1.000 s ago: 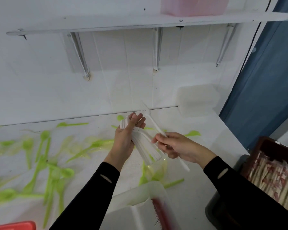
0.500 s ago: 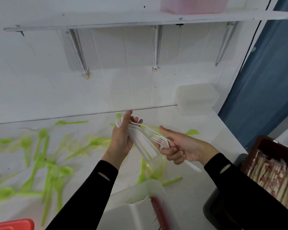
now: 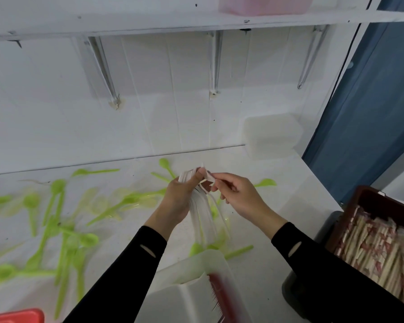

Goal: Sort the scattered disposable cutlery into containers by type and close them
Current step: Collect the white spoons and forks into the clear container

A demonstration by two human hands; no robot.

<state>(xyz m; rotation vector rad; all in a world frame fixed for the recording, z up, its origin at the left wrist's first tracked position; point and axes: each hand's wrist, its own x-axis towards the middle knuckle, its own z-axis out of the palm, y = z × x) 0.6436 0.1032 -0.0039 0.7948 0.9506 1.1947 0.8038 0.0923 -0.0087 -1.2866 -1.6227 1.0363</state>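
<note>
Just above the open white container (image 3: 211, 255), the right hand (image 3: 238, 194) has added its loose fork to the white fork bundle (image 3: 202, 215), its grip pinching the top while the left hand (image 3: 179, 201) grips the stack, likely ready for boxing.

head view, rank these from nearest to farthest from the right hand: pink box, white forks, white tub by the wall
1. white forks: pinched by the right hand, at its left.
2. white tub: behind it, against the wall.
3. pink box: up on the shelf.
</note>
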